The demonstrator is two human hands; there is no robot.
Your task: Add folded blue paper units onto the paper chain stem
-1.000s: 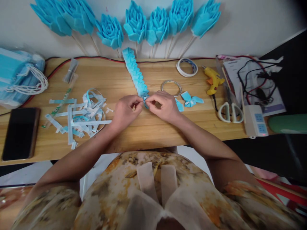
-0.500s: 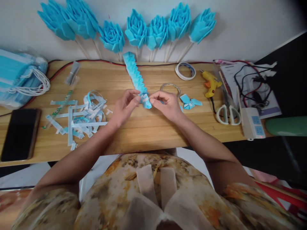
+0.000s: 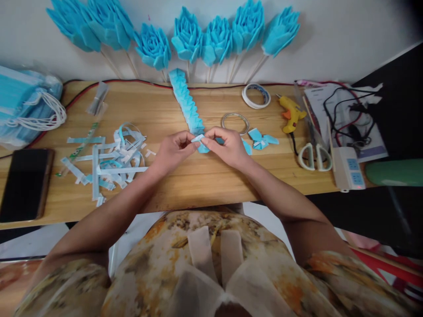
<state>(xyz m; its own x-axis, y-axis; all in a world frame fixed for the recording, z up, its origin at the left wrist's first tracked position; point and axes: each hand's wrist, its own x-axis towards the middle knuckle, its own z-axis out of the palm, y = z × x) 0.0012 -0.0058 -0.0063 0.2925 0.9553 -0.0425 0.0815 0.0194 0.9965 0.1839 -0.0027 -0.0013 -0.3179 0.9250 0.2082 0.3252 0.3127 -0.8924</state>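
A long strip of overlapping folded blue pieces (image 3: 187,102) runs across the wooden table (image 3: 205,185) from the back wall to my hands. My left hand (image 3: 172,152) and my right hand (image 3: 226,146) meet at its near end, both closed in a pinch on a small folded blue piece (image 3: 200,143). Two more folded blue pieces (image 3: 262,138) lie just right of my right hand.
Several blue flowers on sticks (image 3: 185,35) lean on the wall. Cut strips (image 3: 105,158), a phone (image 3: 23,182) and a stack of blue masks (image 3: 23,105) lie left. Tape rolls (image 3: 256,94), a yellow glue gun (image 3: 290,113), scissors (image 3: 313,154) and a power strip (image 3: 346,169) lie right.
My hands drew apart half a second ago and have closed together again on the folded piece at the strip's near end. The view shifted slightly.
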